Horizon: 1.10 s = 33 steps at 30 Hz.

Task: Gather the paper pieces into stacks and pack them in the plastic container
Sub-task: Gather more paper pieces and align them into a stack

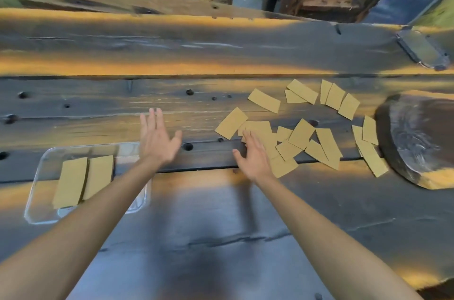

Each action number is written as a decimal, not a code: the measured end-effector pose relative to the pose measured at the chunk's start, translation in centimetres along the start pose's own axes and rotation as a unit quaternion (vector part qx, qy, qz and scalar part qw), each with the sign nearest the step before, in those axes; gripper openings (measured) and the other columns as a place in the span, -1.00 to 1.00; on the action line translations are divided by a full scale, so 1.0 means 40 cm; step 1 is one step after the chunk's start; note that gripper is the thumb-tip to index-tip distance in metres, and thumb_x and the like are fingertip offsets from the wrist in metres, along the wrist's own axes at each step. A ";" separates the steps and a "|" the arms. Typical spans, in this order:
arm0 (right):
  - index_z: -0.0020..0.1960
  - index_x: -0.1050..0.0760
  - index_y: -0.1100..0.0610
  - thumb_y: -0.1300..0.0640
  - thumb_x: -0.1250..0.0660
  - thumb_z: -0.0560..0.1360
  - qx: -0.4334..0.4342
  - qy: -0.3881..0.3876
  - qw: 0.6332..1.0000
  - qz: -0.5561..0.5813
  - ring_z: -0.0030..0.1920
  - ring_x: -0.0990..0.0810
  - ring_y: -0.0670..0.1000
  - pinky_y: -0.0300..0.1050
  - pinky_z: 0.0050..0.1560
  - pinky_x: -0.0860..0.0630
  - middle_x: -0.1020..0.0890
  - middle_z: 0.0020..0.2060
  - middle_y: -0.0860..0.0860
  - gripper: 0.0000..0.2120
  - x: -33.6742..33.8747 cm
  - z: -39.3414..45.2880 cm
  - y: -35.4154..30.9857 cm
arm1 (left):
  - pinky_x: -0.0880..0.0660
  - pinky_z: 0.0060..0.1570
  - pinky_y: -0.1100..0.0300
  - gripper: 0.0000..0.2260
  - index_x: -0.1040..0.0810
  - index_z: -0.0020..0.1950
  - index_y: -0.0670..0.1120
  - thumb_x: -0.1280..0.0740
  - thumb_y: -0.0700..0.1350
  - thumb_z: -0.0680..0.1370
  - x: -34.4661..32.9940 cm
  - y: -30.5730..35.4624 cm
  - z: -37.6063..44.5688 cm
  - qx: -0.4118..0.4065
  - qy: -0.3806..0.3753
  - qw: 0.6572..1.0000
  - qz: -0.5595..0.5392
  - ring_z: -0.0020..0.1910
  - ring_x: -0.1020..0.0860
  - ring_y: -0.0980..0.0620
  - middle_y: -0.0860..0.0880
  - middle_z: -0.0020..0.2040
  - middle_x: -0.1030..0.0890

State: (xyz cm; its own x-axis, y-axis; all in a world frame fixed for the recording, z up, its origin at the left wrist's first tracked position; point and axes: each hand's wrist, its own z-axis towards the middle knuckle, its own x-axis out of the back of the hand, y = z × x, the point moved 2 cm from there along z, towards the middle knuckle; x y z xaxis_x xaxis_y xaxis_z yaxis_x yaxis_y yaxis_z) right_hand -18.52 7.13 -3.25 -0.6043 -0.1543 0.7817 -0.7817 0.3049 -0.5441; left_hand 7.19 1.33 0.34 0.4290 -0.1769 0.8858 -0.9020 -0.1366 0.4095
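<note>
Your left hand (157,139) hovers with fingers spread wide, holding nothing; your right hand (253,156) lies flat, fingers straight, on the loose paper pieces (302,134) at two o'clock; two stacks (83,180) sit in the plastic container (36,204) at nine o'clock.

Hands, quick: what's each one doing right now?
Left hand: open, holding nothing, above the table.
Right hand: open, fingers at the paper pieces, gripping none.

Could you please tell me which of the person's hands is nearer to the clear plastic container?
Left. The left hand hovers open just past the plastic container's far right corner; the right hand is farther right, at the scattered paper pieces.
</note>
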 end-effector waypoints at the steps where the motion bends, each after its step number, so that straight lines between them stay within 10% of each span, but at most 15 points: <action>1: 0.64 -0.08 0.04 -0.07 -0.27 0.61 -0.006 -0.008 1.000 -0.020 0.64 -0.03 0.07 -0.01 0.61 -0.01 -0.08 0.65 0.05 -0.31 0.012 0.015 0.036 | 0.15 0.54 -0.06 -0.27 0.15 0.61 -0.14 -0.14 0.13 0.61 -0.017 0.019 0.005 -0.009 -0.005 1.000 0.016 0.58 0.20 -0.20 -0.13 0.63 0.13; 11: 0.62 -0.04 0.02 -0.09 -0.56 0.39 0.006 -0.085 0.989 -0.117 0.59 -0.17 0.11 0.06 0.55 -0.20 -0.27 0.56 0.04 -0.01 0.103 0.161 0.227 | 0.04 0.55 -0.15 -0.24 0.10 0.61 -0.12 -0.22 0.14 0.57 -0.202 0.214 0.058 -0.062 -0.065 0.994 0.069 0.59 0.22 -0.17 -0.12 0.63 0.07; 20: 0.33 -0.48 0.09 0.09 -0.26 0.63 0.097 -0.001 0.983 -0.155 0.26 -0.40 0.13 -0.02 0.19 -0.28 -0.48 0.17 0.06 -0.71 0.115 0.109 0.215 | -0.17 0.48 -0.07 -0.29 -0.04 0.58 -0.16 -0.33 -0.01 0.56 -0.292 0.343 0.130 -0.023 -0.078 0.996 -0.035 0.50 -0.16 -0.21 -0.20 0.51 -0.27; 28: 0.23 -0.51 0.13 0.02 -0.24 0.65 0.050 -0.002 0.999 0.002 0.02 -0.51 0.10 -0.07 -0.01 -0.33 -0.46 -0.01 -0.02 -0.75 0.155 0.144 0.249 | -0.41 0.25 -0.06 -0.36 -0.35 0.33 -0.11 -0.54 -0.03 0.35 -0.314 0.352 0.211 0.096 -0.134 0.986 0.001 0.30 -0.33 -0.20 -0.18 0.24 -0.42; 33: 0.07 -0.47 0.02 0.08 -0.31 0.58 -0.002 -0.061 0.975 0.212 -0.06 -0.56 -0.08 -0.13 -0.07 -0.42 -0.58 -0.09 -0.11 -0.92 0.146 0.151 0.220 | -0.41 -0.09 0.10 -0.82 -0.46 0.00 -0.11 -0.42 -0.15 0.48 -0.279 0.334 0.208 0.099 -0.140 0.977 -0.130 0.03 -0.56 -0.18 -0.12 -0.08 -0.58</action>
State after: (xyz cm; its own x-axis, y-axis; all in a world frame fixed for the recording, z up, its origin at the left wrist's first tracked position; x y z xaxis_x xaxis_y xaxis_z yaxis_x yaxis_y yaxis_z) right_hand -29.87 3.22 -5.29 -0.8873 -0.1236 0.4444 -0.4568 0.3689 -0.8095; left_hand -9.25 -6.62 -5.89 0.6639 -0.3677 0.6512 -0.7456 -0.3927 0.5383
